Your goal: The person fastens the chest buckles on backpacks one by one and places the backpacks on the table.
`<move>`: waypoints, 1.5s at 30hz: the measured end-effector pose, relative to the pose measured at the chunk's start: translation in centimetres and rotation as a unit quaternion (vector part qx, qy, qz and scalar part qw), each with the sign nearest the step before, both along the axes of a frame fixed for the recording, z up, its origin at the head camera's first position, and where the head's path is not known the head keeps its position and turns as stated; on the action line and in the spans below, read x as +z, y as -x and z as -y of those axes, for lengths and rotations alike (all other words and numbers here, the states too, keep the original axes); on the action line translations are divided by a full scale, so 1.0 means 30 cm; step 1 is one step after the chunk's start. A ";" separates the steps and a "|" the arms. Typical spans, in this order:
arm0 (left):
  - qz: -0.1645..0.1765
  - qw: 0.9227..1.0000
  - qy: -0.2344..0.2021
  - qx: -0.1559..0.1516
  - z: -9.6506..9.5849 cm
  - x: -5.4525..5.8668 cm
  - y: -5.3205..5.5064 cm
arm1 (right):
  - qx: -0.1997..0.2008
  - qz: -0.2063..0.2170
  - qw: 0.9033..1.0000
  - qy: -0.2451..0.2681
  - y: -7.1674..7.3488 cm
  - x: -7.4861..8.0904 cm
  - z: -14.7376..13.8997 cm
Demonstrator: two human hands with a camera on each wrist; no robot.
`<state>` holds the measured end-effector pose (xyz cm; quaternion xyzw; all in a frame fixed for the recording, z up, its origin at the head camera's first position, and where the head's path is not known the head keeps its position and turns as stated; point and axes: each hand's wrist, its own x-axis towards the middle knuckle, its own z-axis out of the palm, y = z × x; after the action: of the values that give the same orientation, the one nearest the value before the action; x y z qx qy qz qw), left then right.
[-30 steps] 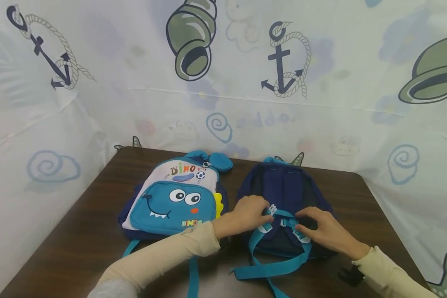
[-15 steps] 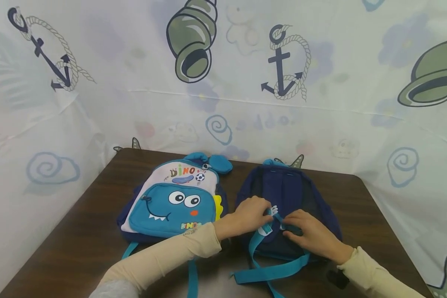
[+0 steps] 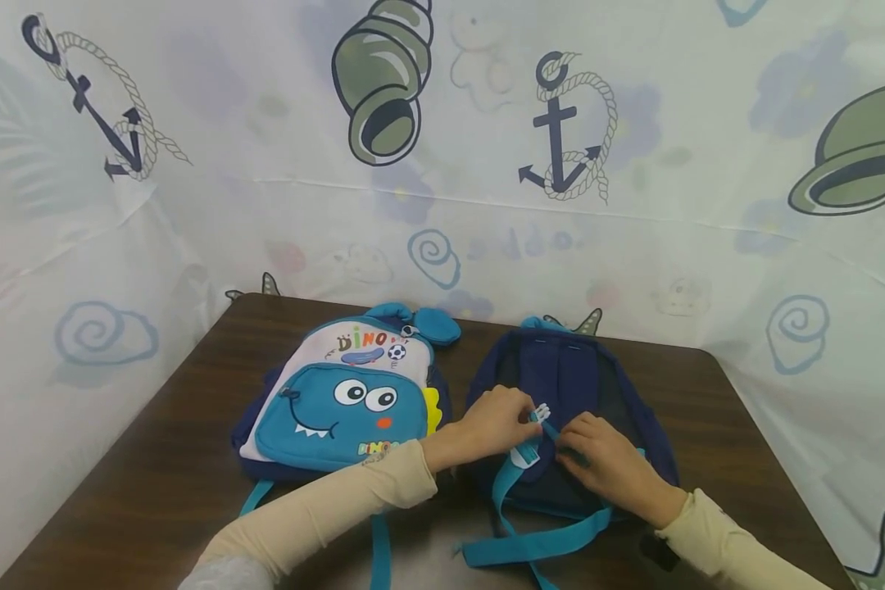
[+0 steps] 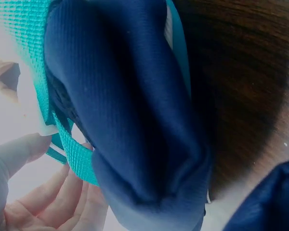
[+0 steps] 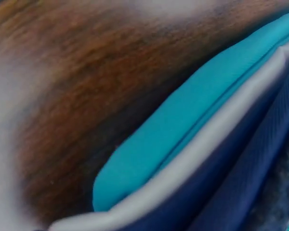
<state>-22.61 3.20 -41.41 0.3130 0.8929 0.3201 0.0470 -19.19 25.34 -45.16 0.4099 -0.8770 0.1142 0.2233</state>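
Note:
In the head view a navy backpack (image 3: pixel 560 365) lies back panel up on the right of the table. At its lower part my left hand (image 3: pixel 492 422) pinches a white prong buckle (image 3: pixel 541 412) on a teal strap (image 3: pixel 503 483). Close by on the right, my right hand (image 3: pixel 610 460) has thumb and fingertips together around a teal strap piece. Its buckle end is hidden behind that hand. The left wrist view shows the thumb and curled fingers (image 4: pixel 24 151) at teal webbing (image 4: pixel 77 159) beside navy fabric. No hand shows in the right wrist view.
A dinosaur-face backpack (image 3: pixel 342 401) lies front up on the left, touching the left forearm, its teal straps hanging toward the near side. Dark wood table (image 3: pixel 170 459) lies under both bags. A printed white curtain (image 3: pixel 487 197) encloses the back and sides.
My right hand has moved left toward the left hand, and the white and teal buckle pieces beside it are now covered. The left hand keeps its hold on the prong buckle.

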 end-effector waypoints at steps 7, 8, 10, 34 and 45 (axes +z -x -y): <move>0.028 0.999 0.004 0.030 0.008 -0.004 0.001 | 0.007 -0.008 1.000 -0.004 -0.014 -0.001 0.007; 0.028 0.999 0.004 0.031 0.009 -0.004 0.002 | -0.002 0.001 1.000 -0.008 -0.014 0.000 0.007; 0.027 0.999 0.003 0.031 0.011 -0.004 0.004 | -0.029 0.027 0.999 -0.020 -0.012 0.002 0.007; 0.010 0.999 -0.026 -0.047 0.024 0.050 0.038 | -0.095 0.157 0.982 0.052 -0.028 0.123 -0.111; -0.067 0.991 0.063 -0.092 -0.003 0.136 0.051 | -0.102 0.109 0.986 0.074 -0.026 0.214 -0.149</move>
<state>-24.14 3.28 -37.34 0.4113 0.8798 0.2354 0.0360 -18.42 29.79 -38.75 0.2858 -0.9225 0.1990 0.1666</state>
